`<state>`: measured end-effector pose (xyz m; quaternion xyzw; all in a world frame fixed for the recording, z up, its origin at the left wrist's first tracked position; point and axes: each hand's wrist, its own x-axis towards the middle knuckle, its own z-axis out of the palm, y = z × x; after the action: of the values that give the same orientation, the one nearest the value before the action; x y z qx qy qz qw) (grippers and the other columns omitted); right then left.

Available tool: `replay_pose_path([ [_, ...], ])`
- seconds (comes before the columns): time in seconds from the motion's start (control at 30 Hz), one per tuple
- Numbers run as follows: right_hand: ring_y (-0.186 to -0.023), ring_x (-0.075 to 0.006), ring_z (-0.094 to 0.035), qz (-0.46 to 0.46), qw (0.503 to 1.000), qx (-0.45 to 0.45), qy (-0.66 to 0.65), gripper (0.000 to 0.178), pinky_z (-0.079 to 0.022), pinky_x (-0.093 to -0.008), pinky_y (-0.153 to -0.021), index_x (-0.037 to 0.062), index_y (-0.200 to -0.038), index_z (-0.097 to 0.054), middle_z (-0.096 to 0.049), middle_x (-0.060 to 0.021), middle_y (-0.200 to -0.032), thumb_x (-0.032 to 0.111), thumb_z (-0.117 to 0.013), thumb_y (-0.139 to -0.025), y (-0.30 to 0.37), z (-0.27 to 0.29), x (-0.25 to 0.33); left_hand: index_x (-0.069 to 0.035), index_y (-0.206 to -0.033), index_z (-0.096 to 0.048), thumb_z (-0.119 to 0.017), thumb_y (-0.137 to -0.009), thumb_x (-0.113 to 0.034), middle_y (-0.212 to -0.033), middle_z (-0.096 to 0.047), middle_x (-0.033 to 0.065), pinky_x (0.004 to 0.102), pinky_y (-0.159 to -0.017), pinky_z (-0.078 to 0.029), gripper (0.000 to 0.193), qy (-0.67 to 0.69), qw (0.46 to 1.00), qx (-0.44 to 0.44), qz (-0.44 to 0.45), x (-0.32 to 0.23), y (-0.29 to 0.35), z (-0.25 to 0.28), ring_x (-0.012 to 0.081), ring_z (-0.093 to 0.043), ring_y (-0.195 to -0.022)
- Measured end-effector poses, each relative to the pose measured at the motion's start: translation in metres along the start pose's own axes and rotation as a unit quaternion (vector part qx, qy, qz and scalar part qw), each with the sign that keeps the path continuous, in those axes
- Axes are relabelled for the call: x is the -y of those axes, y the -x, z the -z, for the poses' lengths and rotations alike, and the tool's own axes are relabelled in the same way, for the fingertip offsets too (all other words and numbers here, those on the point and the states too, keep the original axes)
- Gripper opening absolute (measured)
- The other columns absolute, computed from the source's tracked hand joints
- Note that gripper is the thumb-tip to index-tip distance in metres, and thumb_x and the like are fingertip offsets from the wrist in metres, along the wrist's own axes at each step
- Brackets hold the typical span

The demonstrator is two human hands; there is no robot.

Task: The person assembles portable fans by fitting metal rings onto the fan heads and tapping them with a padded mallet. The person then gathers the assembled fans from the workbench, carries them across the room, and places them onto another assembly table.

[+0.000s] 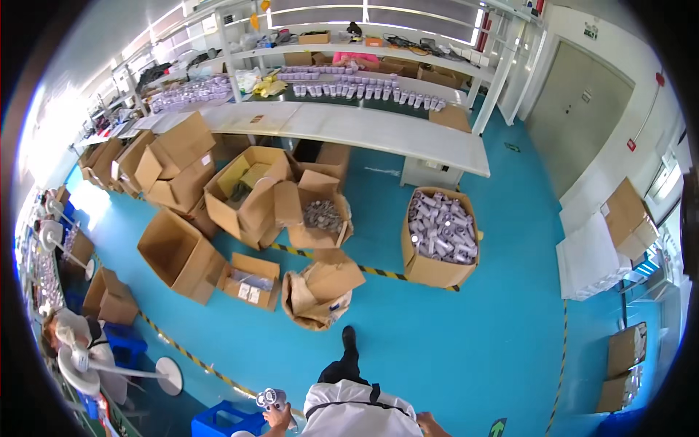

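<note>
At the lower edge, my left hand is closed round a lilac-grey handheld device with a round, opening-like end; its exact kind is too small to tell. A blue plastic stool stands just beside that hand. My right hand hangs by my white smock, its fingers mostly cut off by the lower edge, so what it holds, if anything, does not show. Ahead on the floor, a large cardboard box is filled with many similar lilac parts.
Several open cardboard boxes cluster at the left front, one with grey small parts. A white workbench carries rows of lilac pieces. A seated person and a white pedestal fan are at left. Stacked goods stand right.
</note>
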<state>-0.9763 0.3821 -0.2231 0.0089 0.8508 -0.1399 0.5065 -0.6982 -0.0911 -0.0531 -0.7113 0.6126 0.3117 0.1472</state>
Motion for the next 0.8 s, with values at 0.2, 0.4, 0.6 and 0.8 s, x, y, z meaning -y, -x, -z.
replay_pose_path([
  [0.2,-0.07,-0.0253,-0.067,0.081,0.876,-0.078,-0.469,0.029,-0.056,-0.0347,-0.063,-0.003,-0.106,-0.061,-0.068,-0.0185,-0.085,0.018,-0.057,-0.087,0.021,0.168,0.245,-0.005,-0.121,-0.052,-0.067,-0.073,-0.051,-0.117,-0.045,0.0279,0.047,-0.096,-0.04,0.068,-0.004,0.992,-0.041,-0.118,-0.164,-0.108,0.032,0.0426,-0.045,-0.111],
  [0.4,-0.072,-0.025,-0.068,0.082,0.891,-0.127,-0.429,0.023,-0.055,-0.0348,-0.064,-0.0019,-0.101,-0.062,-0.068,-0.0174,-0.087,0.016,-0.054,-0.088,-0.012,0.243,0.316,-0.003,-0.106,-0.059,-0.067,-0.073,-0.051,-0.121,-0.048,0.0294,0.047,-0.091,-0.043,0.059,0.03,0.962,-0.035,-0.268,-0.468,-0.125,0.08,0.0433,-0.045,-0.113],
  [0.6,-0.063,-0.0177,-0.064,0.161,0.979,-0.114,-0.051,0.017,-0.052,-0.0338,-0.055,0.0002,-0.08,-0.068,-0.067,-0.0095,-0.071,0.017,-0.069,-0.077,-0.141,0.234,0.279,-0.005,-0.112,-0.056,-0.067,-0.073,-0.055,-0.109,-0.046,0.0226,0.048,-0.087,-0.044,0.064,0.023,0.906,-0.05,-0.421,-0.64,-0.125,0.054,0.0392,-0.046,-0.108],
  [0.8,-0.057,-0.0256,-0.062,0.117,0.983,0.001,-0.14,0.028,-0.048,-0.0388,-0.047,0.0003,-0.094,-0.062,-0.064,-0.0164,-0.073,0.024,-0.049,-0.085,-0.266,0.331,0.29,-0.009,-0.114,-0.057,-0.07,-0.072,-0.054,-0.106,-0.048,0.0222,0.0493,-0.086,-0.045,0.063,0.041,0.893,-0.041,-0.446,-0.716,-0.125,0.024,0.0403,-0.048,-0.104],
])
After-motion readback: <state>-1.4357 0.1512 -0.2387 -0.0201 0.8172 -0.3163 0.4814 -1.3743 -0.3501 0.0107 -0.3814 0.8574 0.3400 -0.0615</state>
